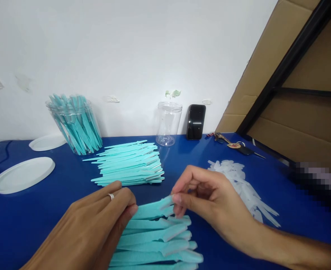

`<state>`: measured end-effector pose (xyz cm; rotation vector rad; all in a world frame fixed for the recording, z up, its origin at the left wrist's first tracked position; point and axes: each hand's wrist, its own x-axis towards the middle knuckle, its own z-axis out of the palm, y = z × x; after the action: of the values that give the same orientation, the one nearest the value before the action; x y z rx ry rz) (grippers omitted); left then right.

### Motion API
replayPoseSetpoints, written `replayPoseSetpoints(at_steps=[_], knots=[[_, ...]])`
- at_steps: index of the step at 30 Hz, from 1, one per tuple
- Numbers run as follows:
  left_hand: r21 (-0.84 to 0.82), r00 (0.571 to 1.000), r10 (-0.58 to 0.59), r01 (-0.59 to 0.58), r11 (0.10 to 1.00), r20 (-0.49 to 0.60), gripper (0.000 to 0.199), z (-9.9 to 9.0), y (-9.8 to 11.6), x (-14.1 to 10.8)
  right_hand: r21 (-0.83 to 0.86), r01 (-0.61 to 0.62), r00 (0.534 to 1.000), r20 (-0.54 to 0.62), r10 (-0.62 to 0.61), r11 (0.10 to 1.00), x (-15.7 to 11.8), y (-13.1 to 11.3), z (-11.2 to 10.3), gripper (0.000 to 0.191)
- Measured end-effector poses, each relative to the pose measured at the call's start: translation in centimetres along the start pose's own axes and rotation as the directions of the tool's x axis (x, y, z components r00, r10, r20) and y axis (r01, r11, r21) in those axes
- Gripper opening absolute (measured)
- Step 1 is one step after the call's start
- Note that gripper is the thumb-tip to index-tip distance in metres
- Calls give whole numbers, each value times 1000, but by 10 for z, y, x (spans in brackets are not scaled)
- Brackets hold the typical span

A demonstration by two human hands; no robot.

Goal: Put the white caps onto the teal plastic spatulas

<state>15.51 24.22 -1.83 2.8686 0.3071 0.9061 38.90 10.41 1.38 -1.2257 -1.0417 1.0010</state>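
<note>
My left hand (pixel 103 213), with a ring on one finger, is closed on the left part of a flat turquoise knife-shaped piece (pixel 151 208). Its right tip is pinched between the thumb and fingers of my right hand (pixel 207 195). Just below my hands, several similar turquoise pieces (pixel 159 247) lie side by side, with pale, translucent right ends. Farther back is a neat stack of turquoise pieces (pixel 128 163). Beside my right wrist, a heap of translucent white plastic blades (pixel 241 183) spreads over the blue table (pixel 69 176).
A clear jar (pixel 78 127) full of turquoise pieces stands at the back left, near two white lids (pixel 23 174) (pixel 47 142). Against the wall are a clear jar (pixel 168 125) and a black phone (pixel 196 122). Keys (pixel 238 146) lie near cardboard (pixel 300 123) on the right.
</note>
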Motion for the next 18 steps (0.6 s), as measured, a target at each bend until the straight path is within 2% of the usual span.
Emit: replayPoseSetpoints(at_steps=[6,9,12,15,18], knots=[[62,999,41,-40,997,-16,20,-3,9,-1,-84,40,999,-3,-41,996,-6,-4,8,31],[88,997,65,-61,994,-34,19,-6,9,3,-258,47,998,56,-34,965,-1,-12,1,28],[13,998,63,-63,998,-8,21,-12,10,8,-479,109,990,130,-52,871,-1,-21,-5,33],[-82,1000,-13,12,997,-7,21,-19,7,14,-582,112,986,169,-15,805,-11,-27,-9,35],[-109,976,-155,139,984,-151,22,-24,-2,22,-609,111,989,143,-29,785,-24,-21,-15,30]])
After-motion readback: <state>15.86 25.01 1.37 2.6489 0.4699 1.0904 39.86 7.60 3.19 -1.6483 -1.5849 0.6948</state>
